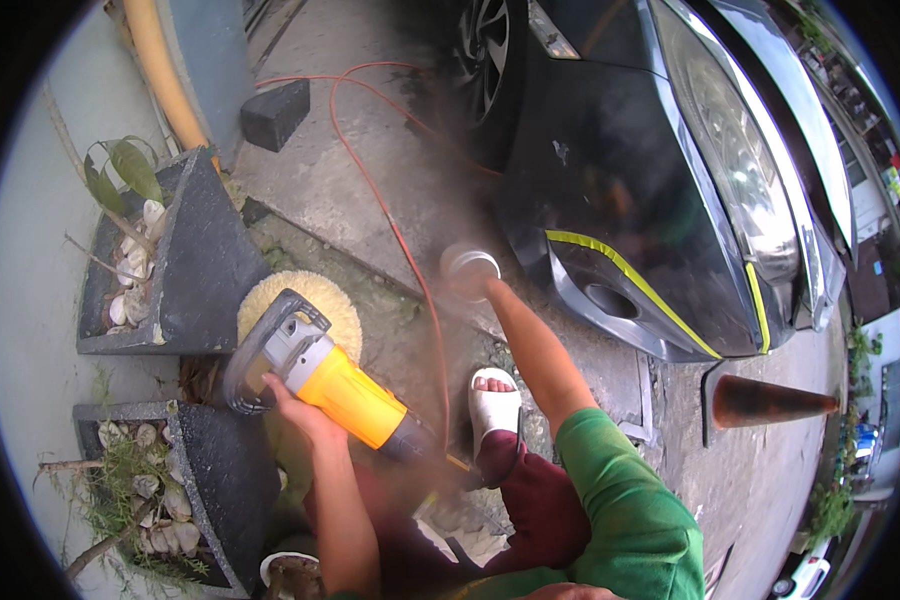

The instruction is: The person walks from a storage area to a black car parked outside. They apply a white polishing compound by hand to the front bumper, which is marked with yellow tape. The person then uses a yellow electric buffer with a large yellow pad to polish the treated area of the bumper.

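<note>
My left hand is wrapped around the front housing of a yellow and grey power polisher. A cream wool pad on the polisher faces away from me, and its body slants down toward my legs. My right arm reaches forward, and my right hand is closed on a round white container, partly smeared by haze. Beyond that hand stands the dark car's front bumper. Yellow-green masking tape runs along the edge of its lower trim, with another strip below the headlight.
An orange-red cord loops over the concrete between the polisher and the car. Two dark planters with stones and plants line the left wall. A dark wedge block lies near the wheel. A traffic cone is at the right.
</note>
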Available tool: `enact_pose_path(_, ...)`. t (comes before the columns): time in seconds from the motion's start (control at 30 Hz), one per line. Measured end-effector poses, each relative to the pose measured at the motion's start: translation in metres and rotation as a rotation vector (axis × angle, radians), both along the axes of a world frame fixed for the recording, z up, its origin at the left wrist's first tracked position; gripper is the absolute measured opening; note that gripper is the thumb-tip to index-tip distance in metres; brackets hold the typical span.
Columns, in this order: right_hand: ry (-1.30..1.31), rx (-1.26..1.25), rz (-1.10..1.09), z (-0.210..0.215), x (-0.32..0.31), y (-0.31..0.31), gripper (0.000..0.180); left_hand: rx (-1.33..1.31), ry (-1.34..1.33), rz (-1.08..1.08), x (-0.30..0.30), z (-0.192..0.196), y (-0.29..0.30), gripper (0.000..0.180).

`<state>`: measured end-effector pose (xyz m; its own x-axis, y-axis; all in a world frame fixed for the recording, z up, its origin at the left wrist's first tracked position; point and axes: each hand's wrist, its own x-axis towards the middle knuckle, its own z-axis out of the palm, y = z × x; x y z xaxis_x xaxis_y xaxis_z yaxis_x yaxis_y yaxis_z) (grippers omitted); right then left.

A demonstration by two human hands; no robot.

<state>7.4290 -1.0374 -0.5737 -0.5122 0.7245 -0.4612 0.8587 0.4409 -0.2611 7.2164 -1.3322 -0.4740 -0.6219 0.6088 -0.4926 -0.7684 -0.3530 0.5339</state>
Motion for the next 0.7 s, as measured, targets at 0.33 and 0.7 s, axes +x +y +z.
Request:
enact_pose_path(0.33,0.143,-0.181,0.166,0.066,0.011,-0.012,0.034,0.027,0.151,-0.124,0.007,0.023,0.014,0.078)
enact_pose_path(0.7,0.337,0.019,0.078,0.005,-0.036,0.044,0.042,0.044,0.193,-0.067,0.025,0.036,0.048,0.072)
